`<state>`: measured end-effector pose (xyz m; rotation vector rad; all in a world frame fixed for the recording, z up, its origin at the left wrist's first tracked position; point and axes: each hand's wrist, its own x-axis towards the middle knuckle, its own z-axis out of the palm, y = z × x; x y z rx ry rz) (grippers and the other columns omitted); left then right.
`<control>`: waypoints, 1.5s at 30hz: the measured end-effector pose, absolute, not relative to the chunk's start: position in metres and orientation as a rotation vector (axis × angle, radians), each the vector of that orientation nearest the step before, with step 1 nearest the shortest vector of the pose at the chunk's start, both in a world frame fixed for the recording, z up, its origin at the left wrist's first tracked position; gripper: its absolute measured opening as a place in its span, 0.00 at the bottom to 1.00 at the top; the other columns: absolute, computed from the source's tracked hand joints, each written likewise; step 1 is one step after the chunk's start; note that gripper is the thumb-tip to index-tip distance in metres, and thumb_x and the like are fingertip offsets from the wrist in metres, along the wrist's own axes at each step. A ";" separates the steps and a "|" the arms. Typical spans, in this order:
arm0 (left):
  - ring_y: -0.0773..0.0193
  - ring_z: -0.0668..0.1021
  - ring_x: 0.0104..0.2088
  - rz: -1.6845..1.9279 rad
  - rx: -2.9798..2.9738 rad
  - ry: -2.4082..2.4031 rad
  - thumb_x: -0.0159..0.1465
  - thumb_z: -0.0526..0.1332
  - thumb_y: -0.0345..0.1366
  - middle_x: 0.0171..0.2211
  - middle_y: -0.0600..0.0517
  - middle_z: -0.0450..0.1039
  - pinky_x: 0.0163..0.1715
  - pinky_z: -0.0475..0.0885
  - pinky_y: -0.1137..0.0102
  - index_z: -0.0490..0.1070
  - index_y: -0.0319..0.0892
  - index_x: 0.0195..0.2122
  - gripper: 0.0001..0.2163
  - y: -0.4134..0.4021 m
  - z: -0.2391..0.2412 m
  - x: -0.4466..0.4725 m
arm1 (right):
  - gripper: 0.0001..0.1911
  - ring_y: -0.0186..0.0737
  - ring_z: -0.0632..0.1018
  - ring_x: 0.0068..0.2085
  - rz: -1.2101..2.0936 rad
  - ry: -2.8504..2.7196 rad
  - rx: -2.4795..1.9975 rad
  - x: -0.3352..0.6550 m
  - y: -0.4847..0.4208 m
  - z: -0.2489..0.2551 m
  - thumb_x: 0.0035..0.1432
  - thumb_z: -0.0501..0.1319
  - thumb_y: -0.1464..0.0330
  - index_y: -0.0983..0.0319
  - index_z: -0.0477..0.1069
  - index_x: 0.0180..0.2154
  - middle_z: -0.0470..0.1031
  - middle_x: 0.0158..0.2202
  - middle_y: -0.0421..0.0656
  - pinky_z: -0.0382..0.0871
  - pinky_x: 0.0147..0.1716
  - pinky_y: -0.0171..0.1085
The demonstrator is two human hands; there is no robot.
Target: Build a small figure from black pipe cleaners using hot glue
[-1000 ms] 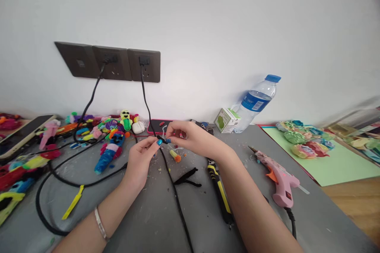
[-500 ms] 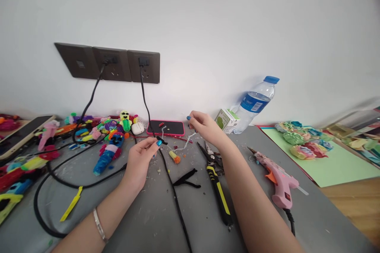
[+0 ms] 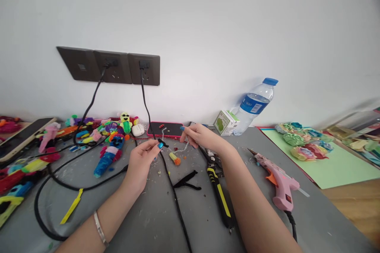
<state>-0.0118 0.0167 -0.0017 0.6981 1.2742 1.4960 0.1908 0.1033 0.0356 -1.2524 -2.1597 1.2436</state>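
My left hand (image 3: 142, 162) hovers over the grey table (image 3: 184, 221) with thumb and forefinger pinched on a small black fuzzy piece (image 3: 162, 142). My right hand (image 3: 199, 136) is just to its right, fingers curled and pinched on a thin white fuzzy wire (image 3: 181, 148) that trails down toward the table. A small yellow and orange piece (image 3: 174, 158) lies below the two hands. A black pipe-cleaner scrap (image 3: 186, 180) lies nearer to me.
Yellow-handled pliers (image 3: 218, 189) lie under my right forearm, a pink glue gun (image 3: 279, 184) to the right. A red-edged phone (image 3: 165, 129), a small carton (image 3: 223, 121) and a water bottle (image 3: 252, 104) stand at the wall. Colourful fuzzy figures (image 3: 109, 142) and black cables (image 3: 68, 182) fill the left.
My right hand left the left hand, reached back toward the phone, and has come partway back holding the white wire. The left hand kept its pinch and barely moved.
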 end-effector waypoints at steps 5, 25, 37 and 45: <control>0.70 0.66 0.25 1.489 0.728 1.273 0.39 0.77 0.42 0.25 0.54 0.72 0.26 0.62 0.73 0.80 0.40 0.26 0.16 0.017 -0.002 -0.012 | 0.16 0.35 0.70 0.26 1.375 -2.142 -1.059 0.186 0.098 0.042 0.63 0.56 0.69 0.62 0.71 0.52 0.74 0.23 0.36 0.63 0.29 0.34; 0.71 0.66 0.24 1.495 0.681 1.237 0.40 0.77 0.40 0.24 0.54 0.73 0.26 0.62 0.73 0.80 0.40 0.27 0.15 0.018 -0.002 -0.012 | 0.03 0.34 0.69 0.33 1.227 -2.198 -0.767 0.157 0.082 0.050 0.56 0.62 0.75 0.62 0.72 0.33 0.73 0.33 0.39 0.63 0.33 0.33; 0.72 0.65 0.23 1.464 0.619 1.080 0.41 0.77 0.41 0.21 0.56 0.68 0.24 0.62 0.75 0.75 0.38 0.23 0.15 0.016 0.003 -0.011 | 0.02 0.34 0.71 0.33 1.260 -2.157 -0.708 0.157 0.083 0.049 0.57 0.62 0.73 0.62 0.73 0.33 0.74 0.32 0.39 0.65 0.35 0.33; 0.71 0.64 0.24 1.405 0.646 0.952 0.46 0.76 0.41 0.22 0.56 0.65 0.25 0.62 0.74 0.74 0.39 0.25 0.15 0.016 0.001 -0.012 | 0.02 0.34 0.72 0.33 1.278 -2.144 -0.670 0.157 0.083 0.052 0.57 0.62 0.73 0.62 0.74 0.33 0.75 0.33 0.40 0.66 0.34 0.33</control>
